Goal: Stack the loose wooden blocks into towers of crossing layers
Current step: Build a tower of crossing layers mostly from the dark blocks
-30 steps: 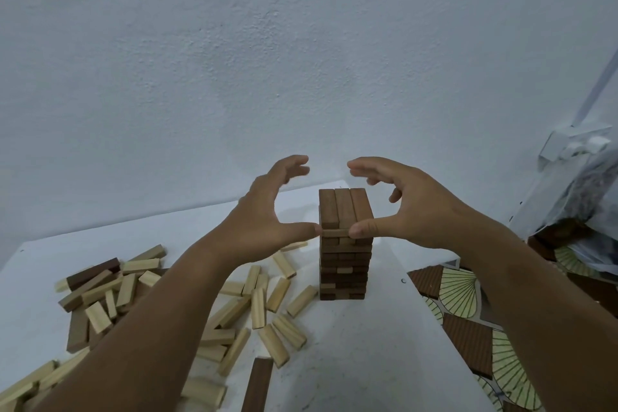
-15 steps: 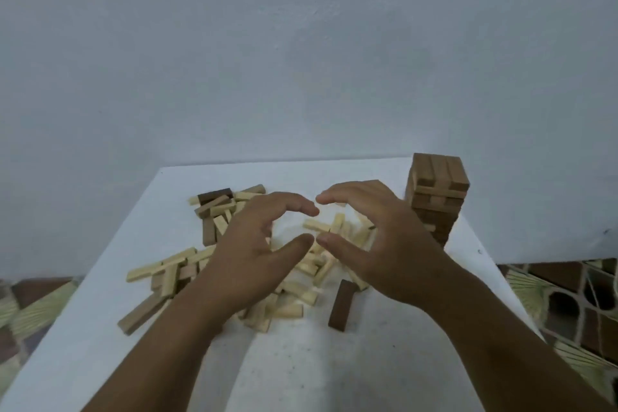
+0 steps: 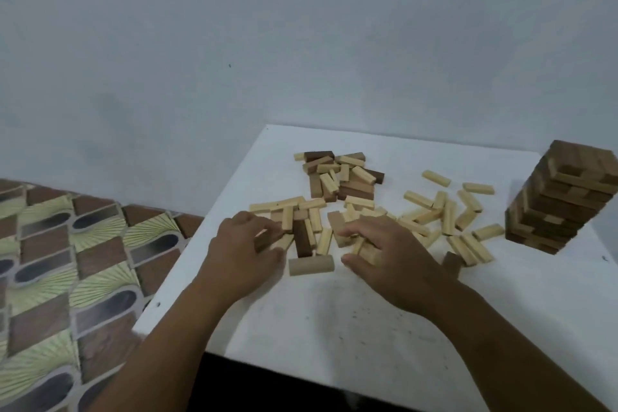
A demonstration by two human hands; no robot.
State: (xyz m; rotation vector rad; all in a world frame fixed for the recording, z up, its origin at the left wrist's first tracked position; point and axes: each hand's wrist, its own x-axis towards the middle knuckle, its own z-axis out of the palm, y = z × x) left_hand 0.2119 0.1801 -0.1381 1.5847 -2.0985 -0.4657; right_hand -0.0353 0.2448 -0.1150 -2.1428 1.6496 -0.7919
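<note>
On the table (image 3: pixel 334 328), the block tower (image 3: pixel 561 197) stands at the far right, with loose wooden blocks (image 3: pixel 341 181) scattered to its left. The left hand (image 3: pixel 244 254) and right hand (image 3: pixel 391 257) rest among the nearer blocks; patterned floor (image 3: pixel 67 261) lies left of the table

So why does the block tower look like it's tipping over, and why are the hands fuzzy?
In the head view the wide lens bends things near the edges, so the tower only seems to lean; the left hand and right hand are smeared by motion blur; the light is dim and soft, with faint shadows.
</note>
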